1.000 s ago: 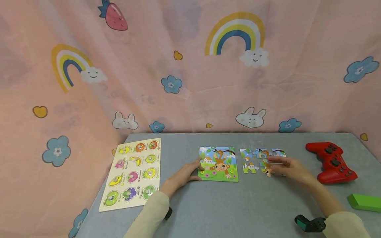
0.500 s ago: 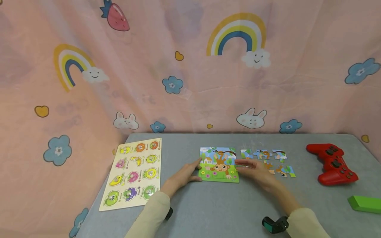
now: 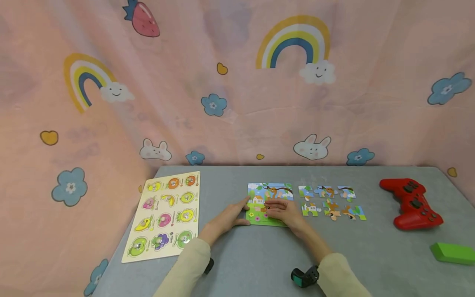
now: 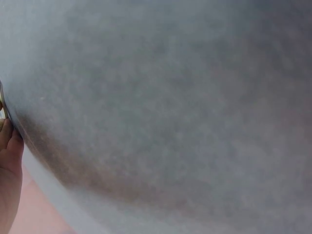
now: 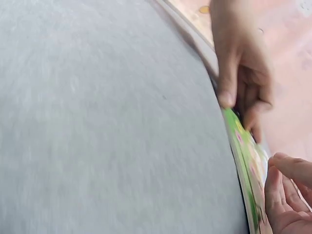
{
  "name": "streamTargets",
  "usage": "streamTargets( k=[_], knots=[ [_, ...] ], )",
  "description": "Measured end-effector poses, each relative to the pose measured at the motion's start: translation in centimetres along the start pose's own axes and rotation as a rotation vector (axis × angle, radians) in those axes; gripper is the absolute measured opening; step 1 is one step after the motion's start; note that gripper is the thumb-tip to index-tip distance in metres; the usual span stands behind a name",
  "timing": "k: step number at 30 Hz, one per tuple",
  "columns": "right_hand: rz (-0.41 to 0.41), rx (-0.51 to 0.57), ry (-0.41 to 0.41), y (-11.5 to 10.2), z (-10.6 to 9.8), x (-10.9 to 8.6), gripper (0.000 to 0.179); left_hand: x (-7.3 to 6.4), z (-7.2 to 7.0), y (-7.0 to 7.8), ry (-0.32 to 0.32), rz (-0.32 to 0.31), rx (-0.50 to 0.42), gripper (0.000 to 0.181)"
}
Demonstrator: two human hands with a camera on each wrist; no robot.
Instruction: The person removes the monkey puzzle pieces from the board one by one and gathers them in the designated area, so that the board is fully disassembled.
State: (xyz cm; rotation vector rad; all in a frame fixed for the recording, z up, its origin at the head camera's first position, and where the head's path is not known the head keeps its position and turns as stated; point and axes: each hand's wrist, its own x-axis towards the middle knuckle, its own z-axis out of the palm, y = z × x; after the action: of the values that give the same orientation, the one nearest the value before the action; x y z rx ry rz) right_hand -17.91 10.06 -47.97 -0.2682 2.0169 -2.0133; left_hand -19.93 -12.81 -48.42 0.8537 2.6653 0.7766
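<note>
From here I see a flat, four-sided puzzle board (image 3: 257,201) with a little house, green grass and a blue sky on it. It lies in the middle of the grey bench (image 3: 241,264), between the person's bare hands. The left hand (image 3: 224,220) has its thumb and fingers spread apart, and they touch the left side of the board. The right hand (image 3: 285,211) is over the board and hides part of the picture. Its fingers are close together. I cannot tell if it pinches anything.

Just to the right of the board I see loose, bright jigsaw pieces (image 3: 328,192) in two rows. Farther right is a red plastic game controller (image 3: 416,204), and nearer the person is a long green block (image 3: 452,253). On the left lies a big cream board with colourful fruit shapes (image 3: 149,253). Behind the bench hangs a pink cloth (image 3: 259,119) with rainbows, flowers and bunnies. My left wrist view shows mostly the grey bench, with some fingers at its edge.
</note>
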Motion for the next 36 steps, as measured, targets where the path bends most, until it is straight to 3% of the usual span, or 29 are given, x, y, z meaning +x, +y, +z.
streamTargets(
  k=[7, 10, 13, 18, 25, 29, 36],
  knots=[
    [-0.068, -0.295, 0.077, 0.4, 1.8, 0.7, 0.037, 0.0, 0.0, -0.1, 0.012, 0.027, 0.011, 0.08],
    [-0.101, -0.362, 0.116, 0.5, 2.2, 0.9, 0.037, 0.0, -0.1, 0.0, 0.01, 0.027, 0.009, 0.079],
    [-0.137, -0.381, 0.111, 0.5, 2.4, 1.2, 0.037, 0.0, -0.1, 0.0, 0.01, 0.022, 0.006, 0.079],
    [-0.13, -0.371, 0.089, 0.4, 2.6, 1.4, 0.037, 0.0, -0.1, 0.0, 0.019, 0.026, 0.008, 0.08],
    [-0.12, -0.384, 0.116, 0.2, 3.0, 1.5, 0.039, 0.1, -0.2, 0.0, 0.04, 0.057, 0.03, 0.077],
    [-0.129, -0.424, 0.141, 0.3, 3.2, 1.6, 0.039, 0.1, -0.2, 0.1, 0.035, 0.044, 0.043, 0.077],
    [-0.244, -0.54, 0.183, 0.7, 3.3, 1.4, 0.041, 0.0, -0.2, -0.1, 0.036, 0.041, 0.031, 0.075]
  ],
)
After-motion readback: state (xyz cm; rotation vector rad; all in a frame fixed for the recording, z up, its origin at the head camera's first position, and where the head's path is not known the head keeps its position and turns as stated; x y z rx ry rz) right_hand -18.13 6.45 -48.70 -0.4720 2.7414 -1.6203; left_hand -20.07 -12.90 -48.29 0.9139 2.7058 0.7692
